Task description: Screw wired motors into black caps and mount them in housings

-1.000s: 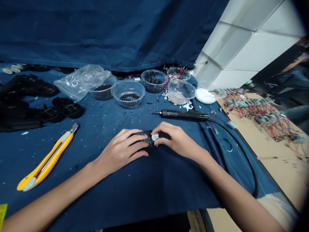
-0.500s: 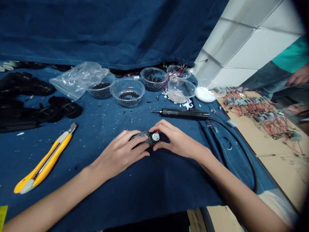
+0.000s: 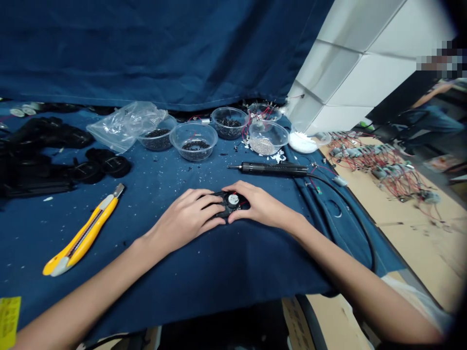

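My left hand [image 3: 186,214] and my right hand [image 3: 259,204] meet at the middle of the blue cloth, both gripping a small black plastic housing [image 3: 219,204]. A round white-and-silver disc [image 3: 233,199], perhaps a small motor end, shows in it between my fingers, with a bit of red wire beside it. My fingers hide most of the housing. Just beyond my right hand lies a black soldering iron [image 3: 272,168], not touching either hand. A yellow utility knife [image 3: 85,233] lies to the left of my left hand.
Clear plastic bowls [image 3: 193,141] of small black and silver parts and a plastic bag [image 3: 126,126] stand at the back. Black moulded pieces [image 3: 47,165] lie at left. Wired motors lie on cardboard [image 3: 412,228] at right, where a person [image 3: 430,116] stands farther off.
Both hands stay on the black housing, which sits a little more covered by my fingers. The whole view has shifted slightly, and the knife appears higher and closer to my left hand.
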{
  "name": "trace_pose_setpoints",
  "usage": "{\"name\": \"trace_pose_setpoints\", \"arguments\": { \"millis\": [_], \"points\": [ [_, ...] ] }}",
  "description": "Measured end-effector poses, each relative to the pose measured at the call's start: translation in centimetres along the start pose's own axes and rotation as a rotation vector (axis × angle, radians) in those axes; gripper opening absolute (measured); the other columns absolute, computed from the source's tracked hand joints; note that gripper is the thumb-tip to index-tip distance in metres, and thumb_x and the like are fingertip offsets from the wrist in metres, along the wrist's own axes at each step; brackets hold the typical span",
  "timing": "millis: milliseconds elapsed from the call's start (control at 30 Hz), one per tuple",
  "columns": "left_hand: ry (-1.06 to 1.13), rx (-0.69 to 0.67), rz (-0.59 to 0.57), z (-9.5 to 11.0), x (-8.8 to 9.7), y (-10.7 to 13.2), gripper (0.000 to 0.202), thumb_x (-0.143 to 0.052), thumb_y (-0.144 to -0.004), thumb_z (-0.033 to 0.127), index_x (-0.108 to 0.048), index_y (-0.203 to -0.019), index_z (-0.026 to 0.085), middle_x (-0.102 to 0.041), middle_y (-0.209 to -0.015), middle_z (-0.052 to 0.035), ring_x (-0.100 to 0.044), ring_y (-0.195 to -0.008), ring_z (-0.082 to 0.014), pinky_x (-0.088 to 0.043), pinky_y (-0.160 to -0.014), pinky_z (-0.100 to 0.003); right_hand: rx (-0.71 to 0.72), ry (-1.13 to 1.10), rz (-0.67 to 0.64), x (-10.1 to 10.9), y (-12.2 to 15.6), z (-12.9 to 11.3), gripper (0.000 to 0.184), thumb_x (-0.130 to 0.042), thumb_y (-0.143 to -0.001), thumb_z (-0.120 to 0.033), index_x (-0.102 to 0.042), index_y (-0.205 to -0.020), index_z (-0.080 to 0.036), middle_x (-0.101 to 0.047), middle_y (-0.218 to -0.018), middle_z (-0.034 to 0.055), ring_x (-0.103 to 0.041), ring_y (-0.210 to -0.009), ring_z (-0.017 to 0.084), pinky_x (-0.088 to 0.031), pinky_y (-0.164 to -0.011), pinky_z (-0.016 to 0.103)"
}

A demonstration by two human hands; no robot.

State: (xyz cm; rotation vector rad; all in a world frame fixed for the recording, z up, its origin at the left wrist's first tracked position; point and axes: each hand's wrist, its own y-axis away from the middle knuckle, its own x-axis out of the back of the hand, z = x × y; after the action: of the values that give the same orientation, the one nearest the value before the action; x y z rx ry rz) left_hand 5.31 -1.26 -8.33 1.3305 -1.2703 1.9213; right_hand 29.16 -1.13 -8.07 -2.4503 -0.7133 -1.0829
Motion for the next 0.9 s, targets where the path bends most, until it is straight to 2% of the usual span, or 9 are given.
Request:
{"name": "trace_pose_setpoints", "arguments": {
  "millis": [100, 233, 300, 500, 733, 900],
  "points": [
    [0.021, 0.014, 0.018, 0.1, -0.2, 0.1, 0.024, -0.056, -0.092, 0.036, -0.066, -0.106, 0.019, -0.066, -0.115, -0.0062, -0.057, -0.112, -0.0222, -0.046, -0.094, -0.036, -0.043, -0.098, 0.049, -0.2, 0.3, 0.1, 0.064, -0.071, -0.074, -0.05, -0.048, -0.128, -0.022, -0.057, -0.122, 0.0078, -0.056, -0.111, 0.02, -0.045, -0.097, 0.036],
    [0.042, 0.019, 0.033, 0.1, 0.0, 0.3, 0.022, -0.058, -0.091, 0.034, -0.066, -0.105, 0.02, -0.067, -0.115, -0.006, -0.057, -0.113, -0.0222, -0.046, -0.094, -0.036, -0.014, -0.102, 0.106, -0.2, 0.3, 0.0, 0.031, -0.061, -0.086, -0.042, -0.057, -0.107, -0.02, -0.059, -0.108, 0.0056, -0.058, -0.097, 0.016, -0.045, -0.088, 0.03],
    [0.048, 0.019, 0.05, 0.0, 0.4, 0.4, 0.021, -0.061, -0.089, 0.033, -0.066, -0.105, 0.02, -0.067, -0.114, -0.0058, -0.057, -0.112, -0.0223, -0.046, -0.093, -0.036, -0.007, -0.073, 0.106, -0.2, 0.3, 0.0, 0.025, -0.06, -0.087, -0.041, -0.058, -0.1, -0.019, -0.06, -0.101, 0.004, -0.057, -0.092, 0.015, -0.044, -0.085, 0.027],
    [0.097, 0.03, 0.097, -0.2, 1.2, 1.0, 0.022, -0.067, -0.085, 0.029, -0.067, -0.106, 0.021, -0.067, -0.114, -0.0045, -0.058, -0.112, -0.0216, -0.047, -0.093, -0.036, -0.028, -0.09, 0.109, -0.3, 0.3, 0.3, 0.03, -0.063, -0.084, -0.045, -0.058, -0.099, -0.02, -0.06, -0.099, 0.003, -0.056, -0.091, 0.015, -0.042, -0.083, 0.026],
    [0.077, 0.046, 0.086, 0.0, 0.0, 0.9, 0.023, -0.065, -0.087, 0.031, -0.067, -0.106, 0.019, -0.067, -0.114, -0.005, -0.057, -0.113, -0.0226, -0.047, -0.093, -0.037, -0.026, -0.096, 0.109, -0.4, 0.2, 0.5, 0.028, -0.064, -0.083, -0.043, -0.057, -0.098, -0.02, -0.059, -0.098, 0.002, -0.055, -0.091, 0.014, -0.041, -0.082, 0.025],
    [0.026, 0.053, 0.076, 0.7, -0.2, 0.7, 0.022, -0.063, -0.088, 0.031, -0.067, -0.106, 0.019, -0.067, -0.114, -0.0039, -0.057, -0.113, -0.0229, -0.046, -0.092, -0.037, -0.026, -0.104, 0.108, -0.4, 0.1, 0.3, 0.027, -0.065, -0.083, -0.042, -0.057, -0.097, -0.02, -0.059, -0.097, 0.0015, -0.055, -0.091, 0.014, -0.041, -0.082, 0.024]
  ]
}}
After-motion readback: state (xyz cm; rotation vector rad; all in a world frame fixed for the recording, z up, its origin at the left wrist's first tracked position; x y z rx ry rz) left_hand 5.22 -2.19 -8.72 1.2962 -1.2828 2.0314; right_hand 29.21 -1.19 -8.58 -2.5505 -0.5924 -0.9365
